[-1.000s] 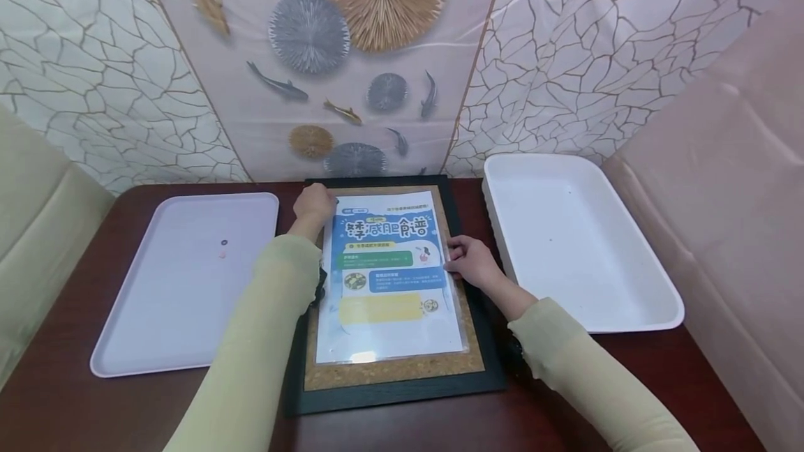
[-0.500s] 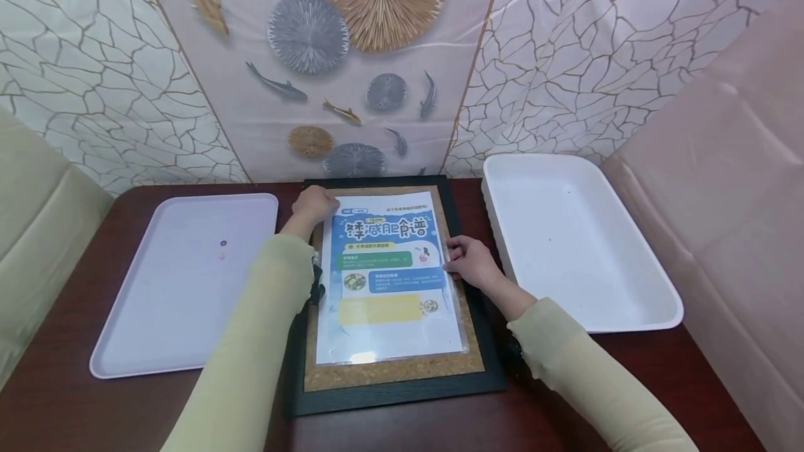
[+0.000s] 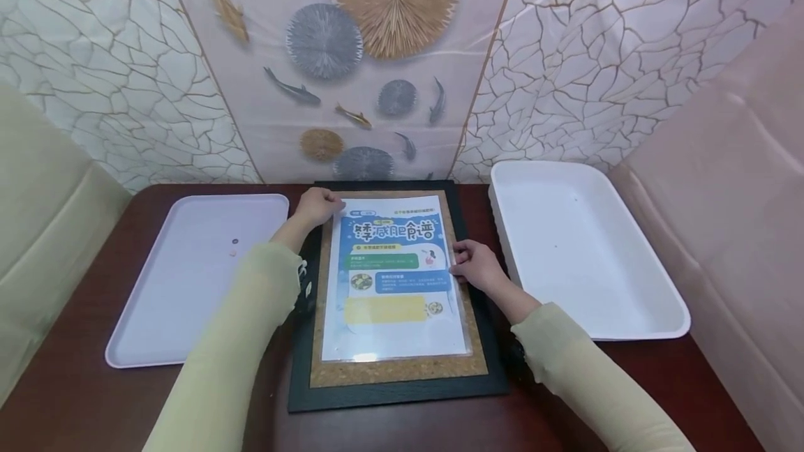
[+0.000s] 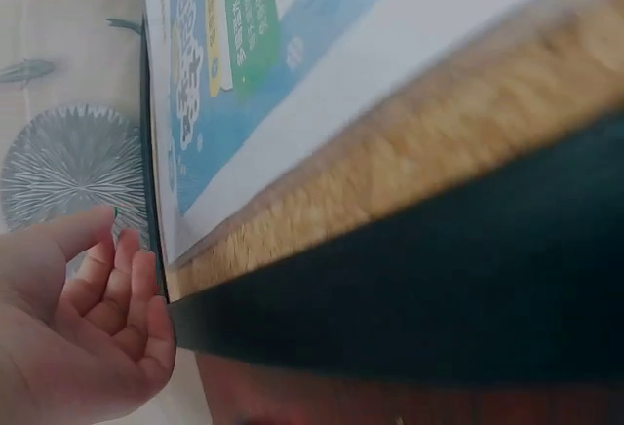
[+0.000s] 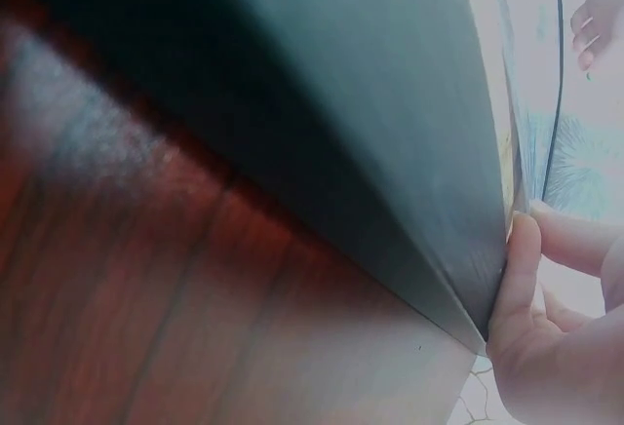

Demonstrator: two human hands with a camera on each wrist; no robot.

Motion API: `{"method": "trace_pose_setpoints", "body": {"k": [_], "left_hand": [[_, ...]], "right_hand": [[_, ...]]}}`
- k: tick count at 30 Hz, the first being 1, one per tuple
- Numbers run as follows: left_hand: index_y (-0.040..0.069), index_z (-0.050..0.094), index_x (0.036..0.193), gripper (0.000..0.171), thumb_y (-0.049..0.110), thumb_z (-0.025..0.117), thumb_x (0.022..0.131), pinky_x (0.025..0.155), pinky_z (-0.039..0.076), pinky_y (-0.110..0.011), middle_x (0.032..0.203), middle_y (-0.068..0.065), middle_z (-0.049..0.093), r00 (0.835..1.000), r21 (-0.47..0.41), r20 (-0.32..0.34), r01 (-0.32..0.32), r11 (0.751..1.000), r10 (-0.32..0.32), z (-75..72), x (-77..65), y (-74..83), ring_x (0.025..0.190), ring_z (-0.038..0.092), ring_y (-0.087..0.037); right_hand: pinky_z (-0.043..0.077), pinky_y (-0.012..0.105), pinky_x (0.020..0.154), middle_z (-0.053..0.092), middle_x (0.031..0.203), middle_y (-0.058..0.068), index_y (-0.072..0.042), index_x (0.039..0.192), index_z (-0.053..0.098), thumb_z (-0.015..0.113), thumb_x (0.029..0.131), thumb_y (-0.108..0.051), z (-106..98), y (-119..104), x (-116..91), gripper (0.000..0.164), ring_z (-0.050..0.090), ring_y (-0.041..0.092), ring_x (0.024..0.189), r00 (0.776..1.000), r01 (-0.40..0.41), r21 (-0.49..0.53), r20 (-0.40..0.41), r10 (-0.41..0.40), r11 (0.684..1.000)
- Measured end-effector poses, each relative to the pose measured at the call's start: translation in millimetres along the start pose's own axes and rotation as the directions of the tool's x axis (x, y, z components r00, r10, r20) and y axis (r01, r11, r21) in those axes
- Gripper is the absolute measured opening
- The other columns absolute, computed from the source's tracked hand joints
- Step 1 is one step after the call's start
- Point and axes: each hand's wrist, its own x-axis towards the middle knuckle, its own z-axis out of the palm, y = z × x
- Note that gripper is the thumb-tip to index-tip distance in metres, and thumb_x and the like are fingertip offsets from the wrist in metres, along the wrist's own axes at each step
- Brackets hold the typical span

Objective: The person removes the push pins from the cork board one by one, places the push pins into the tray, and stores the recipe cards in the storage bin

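Observation:
A laminated sheet point(image 3: 396, 337) printed in blue, yellow and green lies on a cork board point(image 3: 402, 370) with a dark frame point(image 3: 402, 392). At the sheet's upper left corner, my left hand point(image 3: 319, 205) has its fingers bent, thumb and fingertips close together. A tiny dark green thing point(image 4: 115, 212) shows at the thumb tip; it is too small to name. My right hand point(image 3: 479, 264) pinches the sheet's right edge between thumb and finger. In the right wrist view, the thumb and finger meet at the sheet edge beside the dark frame.
A shallow pale tray point(image 3: 182, 284) stands left of the board, with a small dark bit point(image 3: 235, 241) and a pinkish one point(image 3: 233, 253) on it. A deeper white tray point(image 3: 584, 264) is at the right. Behind the reddish-brown table point(image 3: 377, 431) hangs a patterned cloth point(image 3: 251, 124).
The head view has shifted slightly. My left hand has turned at the sheet's upper left corner, its forearm swinging left. My right hand keeps its place on the sheet's edge.

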Motion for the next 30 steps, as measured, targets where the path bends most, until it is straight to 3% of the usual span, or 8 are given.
{"method": "trace_pose_setpoints", "body": {"k": [4, 12, 17, 22, 30], "left_hand": [[0.002, 0.065, 0.103, 0.027, 0.025, 0.055, 0.093, 0.079, 0.044, -0.032, 0.105, -0.014, 0.06, 0.999, 0.005, 0.001, -0.034, 0.999, 0.034, -4.0, -9.9, -5.2, 0.094, 0.053, -0.025], [-0.002, 0.063, 0.107, 0.031, 0.024, 0.054, 0.093, 0.086, 0.046, -0.041, 0.109, -0.021, 0.062, 0.996, -0.006, -0.028, -0.091, 0.996, 0.09, -19.2, -29.2, -20.8, 0.099, 0.057, -0.031], [-0.002, 0.063, 0.104, 0.031, 0.025, 0.055, 0.092, 0.077, 0.045, -0.034, 0.105, -0.019, 0.062, 0.996, 0.022, -0.02, -0.091, 0.996, 0.091, -33.2, -42.9, -29.4, 0.095, 0.058, -0.029], [-0.004, 0.062, 0.1, 0.028, 0.022, 0.056, 0.091, 0.069, 0.042, -0.027, 0.093, -0.015, 0.061, 0.991, 0.039, -0.025, -0.131, 0.991, 0.132, -43.6, -54.3, -35.8, 0.084, 0.055, -0.023], [-0.003, 0.063, 0.094, 0.025, 0.021, 0.057, 0.091, 0.068, 0.04, -0.026, 0.09, -0.015, 0.063, 0.988, 0.04, -0.013, -0.156, 0.987, 0.157, -52.4, -65.9, -46.1, 0.08, 0.053, -0.019]], "right_hand": [[0.054, 0.027, 0.068, 0.058, 0.099, 0.015, -0.002, 0.133, 0.045, 0.063, 0.087, -0.004, 0, 1, -2, 0.05, 0.06, 0.02, 0.081, 1.0, -0.004, 0.006, 0.006, 0.004, 1.0], [0.054, 0.027, 0.067, 0.058, 0.098, 0.015, -0.001, 0.133, 0.045, 0.062, 0.087, -0.005, 0, 2, -2, 0.049, 0.06, 0.02, 0.081, 1.0, 0.006, 0.0, -0.007, -0.006, 1.0], [0.054, 0.027, 0.067, 0.057, 0.097, 0.015, -0.001, 0.133, 0.046, 0.063, 0.087, -0.005, 0, 0, -2, 0.049, 0.06, 0.02, 0.081, 1.0, -0.001, 0.006, -0.01, 0.001, 1.0], [0.054, 0.027, 0.067, 0.057, 0.096, 0.015, -0.001, 0.132, 0.046, 0.062, 0.087, -0.004, 0, 1, -1, 0.048, 0.06, 0.019, 0.079, 1.0, 0.005, 0.004, -0.009, -0.005, 1.0], [0.054, 0.027, 0.068, 0.058, 0.097, 0.015, -0.001, 0.132, 0.046, 0.062, 0.087, -0.005, 0, 1, 0, 0.048, 0.061, 0.019, 0.079, 1.0, 0.009, -0.001, -0.011, -0.009, 1.0]]}}
